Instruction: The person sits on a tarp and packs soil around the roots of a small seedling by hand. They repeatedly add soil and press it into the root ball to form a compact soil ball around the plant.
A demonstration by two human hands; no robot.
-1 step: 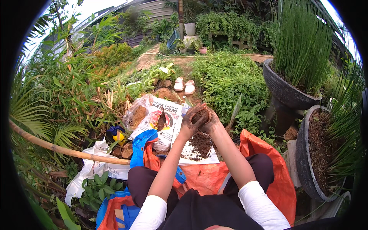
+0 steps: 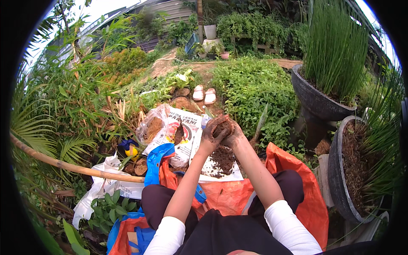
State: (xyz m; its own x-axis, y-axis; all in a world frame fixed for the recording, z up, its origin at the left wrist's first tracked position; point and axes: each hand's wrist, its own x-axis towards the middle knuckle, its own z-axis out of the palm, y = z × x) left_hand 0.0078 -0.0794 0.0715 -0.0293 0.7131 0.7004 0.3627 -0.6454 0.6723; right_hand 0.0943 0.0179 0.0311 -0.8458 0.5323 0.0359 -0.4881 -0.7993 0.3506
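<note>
Dark, damp soil coats both of my hands, which are cupped together in front of me. Between them is a rounded clump of soil (image 2: 222, 127). My left hand (image 2: 209, 139) curls its fingers round the near left side of it. My right hand (image 2: 233, 135) closes on it from the right, its fingers partly hidden behind the clump. Just below lies a white sheet (image 2: 233, 175) with a heap of loose dark soil (image 2: 222, 159) on it. Left of my hands rests a printed white sack (image 2: 183, 148), with a dark soil-stained piece (image 2: 179, 134) on top.
An orange tarp (image 2: 229, 195) spreads under my legs. A clear plastic bag of brown material (image 2: 154, 127) adjoins the sack. A bamboo pole (image 2: 76, 166) reaches in from the left. Large dark planters (image 2: 335, 170) stand at right; white clogs (image 2: 198, 93) sit beyond my hands.
</note>
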